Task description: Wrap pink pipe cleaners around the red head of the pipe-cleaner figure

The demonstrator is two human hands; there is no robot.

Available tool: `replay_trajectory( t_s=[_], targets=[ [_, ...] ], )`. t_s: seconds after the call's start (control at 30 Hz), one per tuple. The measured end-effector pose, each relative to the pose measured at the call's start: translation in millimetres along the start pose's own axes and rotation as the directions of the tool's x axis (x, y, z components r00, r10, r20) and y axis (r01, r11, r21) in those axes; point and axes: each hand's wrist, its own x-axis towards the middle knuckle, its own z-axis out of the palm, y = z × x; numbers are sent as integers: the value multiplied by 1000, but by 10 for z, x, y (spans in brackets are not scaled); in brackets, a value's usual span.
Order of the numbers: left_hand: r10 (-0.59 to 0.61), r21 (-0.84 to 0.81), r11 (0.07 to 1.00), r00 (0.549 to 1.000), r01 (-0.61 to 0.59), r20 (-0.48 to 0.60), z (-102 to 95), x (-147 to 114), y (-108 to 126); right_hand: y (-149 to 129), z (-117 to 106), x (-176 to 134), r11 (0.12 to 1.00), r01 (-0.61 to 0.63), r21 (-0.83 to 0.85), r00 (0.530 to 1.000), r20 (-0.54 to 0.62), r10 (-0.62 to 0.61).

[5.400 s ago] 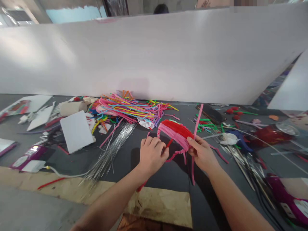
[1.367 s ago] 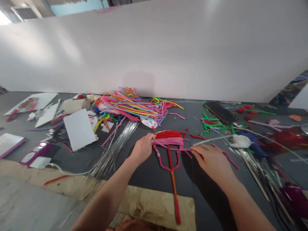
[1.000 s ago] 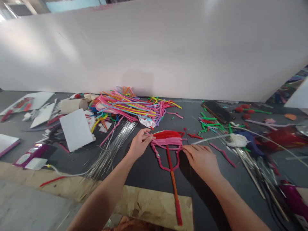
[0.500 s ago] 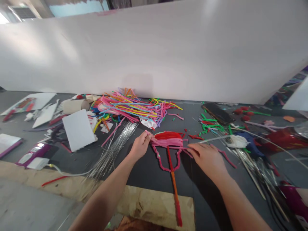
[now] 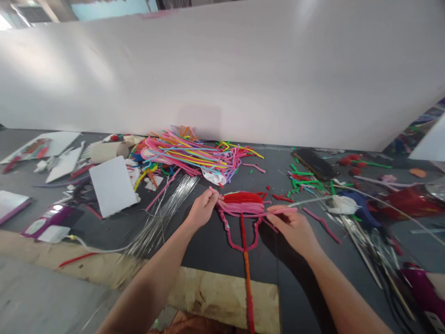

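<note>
Between my hands lies a flower-like shape made of pipe cleaners (image 5: pixel 243 198), red at the top with pink strands across it. Below it hangs a twisted pink loop (image 5: pixel 229 236), and a red and orange stem (image 5: pixel 247 269) runs down toward me. My left hand (image 5: pixel 205 206) pinches the left end of a pink pipe cleaner at the shape's left edge. My right hand (image 5: pixel 292 227) is closed on the same pink pipe cleaner (image 5: pixel 281 210) at the right, its free end sticking out past the fingers. The strand lies across the front of the shape.
A heap of coloured pipe cleaners (image 5: pixel 194 155) lies at the back, with thin metal wires (image 5: pixel 163 218) in front. Green cut pieces (image 5: pixel 302 183) and a black phone (image 5: pixel 314 162) are at right. A purple glue gun (image 5: pixel 48 220) and white card (image 5: pixel 113 186) lie left. A white board (image 5: pixel 222 69) stands behind.
My right hand has shifted slightly left and turned, and the pink pipe cleaner's free end now shows above its fingers. My left hand keeps its pinch. The stem's lower end has swung a little left.
</note>
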Motion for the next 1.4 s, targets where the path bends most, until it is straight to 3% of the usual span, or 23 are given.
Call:
replay_trajectory(
  t_s=[0.17, 0.27, 0.37, 0.63, 0.83, 1.0, 1.17, 1.4],
  targets=[
    [-39, 20, 999, 990, 37, 133, -65, -12, 8, 26, 44, 0, 883, 299, -362, 953, 73, -293],
    [0, 117, 993, 972, -28, 236, -108, -15, 31, 68, 26, 26, 823, 361, -438, 925, 56, -376],
    [74, 162, 980, 970, -113, 230, -106, -11, 28, 81, 54, 34, 810, 379, -447, 907, 7, -420],
    [108, 185, 972, 975, -145, 192, -45, -15, -8, 42, 173, 118, 779, 386, -494, 904, 35, -425],
    [162, 248, 950, 977, -192, 135, -14, -52, 48, -45, 201, 273, 798, 398, -453, 917, 188, -351],
    [309, 314, 875, 924, -368, 224, -21, -55, -21, 26, 259, 236, 861, 329, -388, 943, 81, -323],
    [455, 247, 820, 849, -517, 268, -30, -49, -20, 64, 268, 203, 877, 331, -349, 943, 85, -322],
    [421, 385, 801, 889, -458, 180, 136, -92, 75, 71, 299, 168, 844, 396, -362, 915, 73, -398]
  ],
)
